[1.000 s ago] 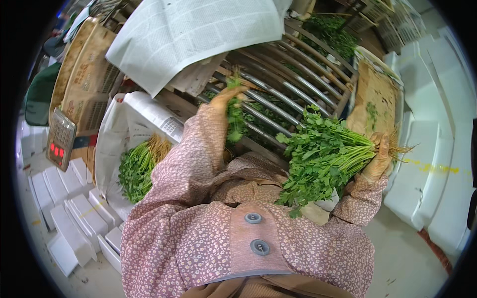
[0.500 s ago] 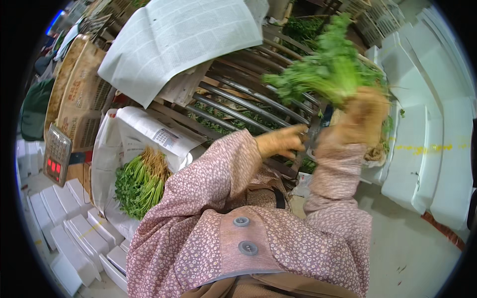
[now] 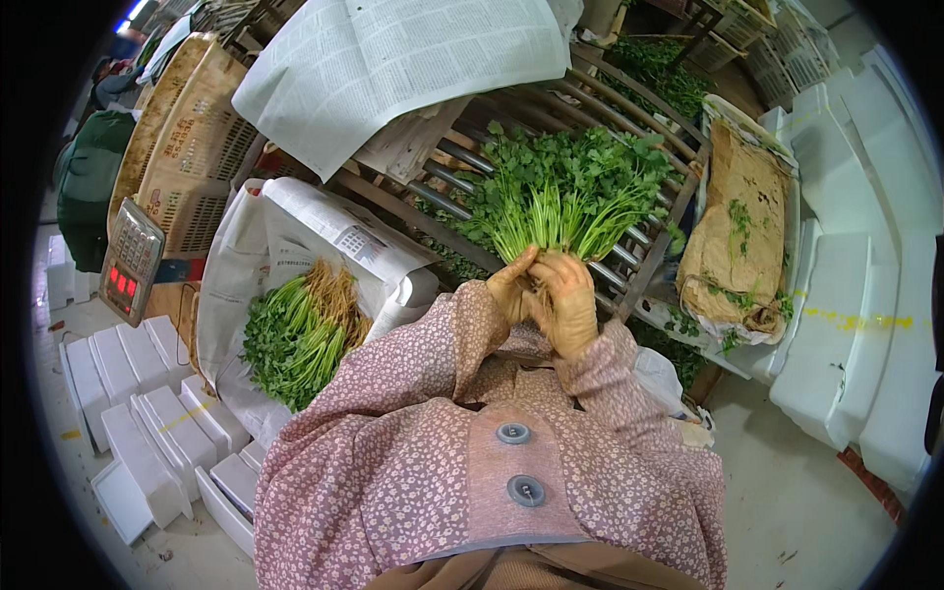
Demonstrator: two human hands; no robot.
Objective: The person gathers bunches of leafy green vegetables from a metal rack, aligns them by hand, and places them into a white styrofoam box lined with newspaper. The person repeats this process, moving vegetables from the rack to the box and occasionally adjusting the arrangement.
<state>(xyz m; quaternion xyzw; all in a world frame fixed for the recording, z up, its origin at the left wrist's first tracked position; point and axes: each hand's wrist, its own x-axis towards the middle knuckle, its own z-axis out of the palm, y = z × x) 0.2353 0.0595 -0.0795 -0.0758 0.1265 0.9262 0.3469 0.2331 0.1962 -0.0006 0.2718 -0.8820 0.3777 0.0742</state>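
A leafy green bunch of cilantro [image 3: 565, 202] lies fanned out on the metal roller rack [image 3: 442, 197], stems toward me. Both hands close round its root end, just past the near edge of the rack. My left hand [image 3: 509, 287] grips the roots from the left side. From the right, my right hand [image 3: 570, 300] wraps over the same stem ends with bent fingers. The roots are mostly hidden between the two hands. To the left, another pile of cilantro [image 3: 295, 339], roots up and to the right, rests on newspaper [image 3: 221, 329].
Newspaper sheets [image 3: 413, 74] cover the rack's far left. A scale display [image 3: 133, 261] stands at left beside a plastic crate [image 3: 192, 162]. White foam boxes [image 3: 152, 433] sit lower left; larger foam boxes [image 3: 836, 324] line the right. A brown cloth-like pad [image 3: 723, 236] lies right of the rack.
The bunch has come from the right side onto the rack in front of me. My right hand has moved left with it, and my left hand has joined at the roots.
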